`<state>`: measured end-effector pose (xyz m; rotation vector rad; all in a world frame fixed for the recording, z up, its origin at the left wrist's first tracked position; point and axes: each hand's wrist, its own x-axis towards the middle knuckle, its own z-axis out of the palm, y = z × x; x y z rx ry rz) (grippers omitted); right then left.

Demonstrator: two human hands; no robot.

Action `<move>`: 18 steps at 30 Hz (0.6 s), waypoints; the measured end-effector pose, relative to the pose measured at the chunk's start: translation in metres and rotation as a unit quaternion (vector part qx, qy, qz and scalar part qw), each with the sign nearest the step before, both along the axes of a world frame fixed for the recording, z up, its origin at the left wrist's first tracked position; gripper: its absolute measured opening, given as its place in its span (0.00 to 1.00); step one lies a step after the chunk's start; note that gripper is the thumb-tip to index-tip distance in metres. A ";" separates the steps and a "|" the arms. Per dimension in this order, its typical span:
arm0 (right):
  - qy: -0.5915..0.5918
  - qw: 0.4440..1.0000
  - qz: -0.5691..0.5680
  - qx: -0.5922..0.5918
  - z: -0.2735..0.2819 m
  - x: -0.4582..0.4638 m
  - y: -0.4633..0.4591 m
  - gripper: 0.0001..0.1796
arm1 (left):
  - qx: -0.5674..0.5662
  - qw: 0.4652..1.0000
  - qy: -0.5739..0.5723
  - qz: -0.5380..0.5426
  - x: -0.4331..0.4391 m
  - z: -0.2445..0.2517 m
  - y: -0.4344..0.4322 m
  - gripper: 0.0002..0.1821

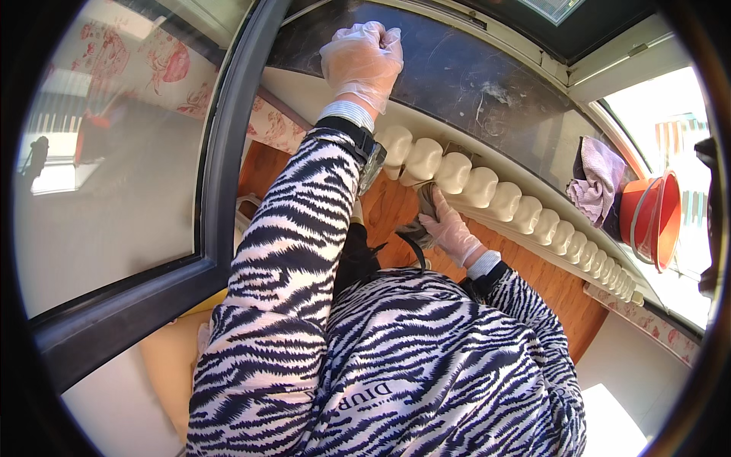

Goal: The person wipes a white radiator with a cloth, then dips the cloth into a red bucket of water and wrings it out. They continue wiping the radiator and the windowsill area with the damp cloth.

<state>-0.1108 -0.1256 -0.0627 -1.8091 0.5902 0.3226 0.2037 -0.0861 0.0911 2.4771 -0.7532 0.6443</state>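
My left hand (pixel 365 63), in a clear disposable glove, is curled into a fist over the dark marble-look windowsill (pixel 457 85). Nothing shows inside that fist, and whether it rests on the stone cannot be told. Lower down, my right hand (pixel 451 231), gloved too, grips a grey cloth (pixel 425 211). The cloth's upper end meets the lower side of a cream sectional radiator (pixel 480 185) below the sill; part of it hangs under my fingers. Whitish marks (pixel 497 92) show on the sill's surface.
An open window sash (pixel 223 171) with a dark frame stands close by my left arm. On the right, a red bucket (pixel 634 211) and a folded purple towel (pixel 599 177) sit by the bright window. Wood-look flooring (pixel 388 211) lies beneath the radiator.
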 end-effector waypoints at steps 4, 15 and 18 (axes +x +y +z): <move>-0.021 0.982 -0.101 0.159 -0.002 0.011 0.011 0.48 | -0.009 1.000 0.012 -0.001 0.002 -0.004 0.000 0.16; 0.106 0.972 -0.116 0.177 -0.019 0.048 0.004 0.45 | -0.004 0.999 0.044 -0.019 0.006 -0.009 -0.001 0.17; 0.131 0.957 -0.166 0.200 -0.035 0.052 0.008 0.45 | 0.006 0.999 0.032 -0.017 0.007 -0.008 -0.001 0.18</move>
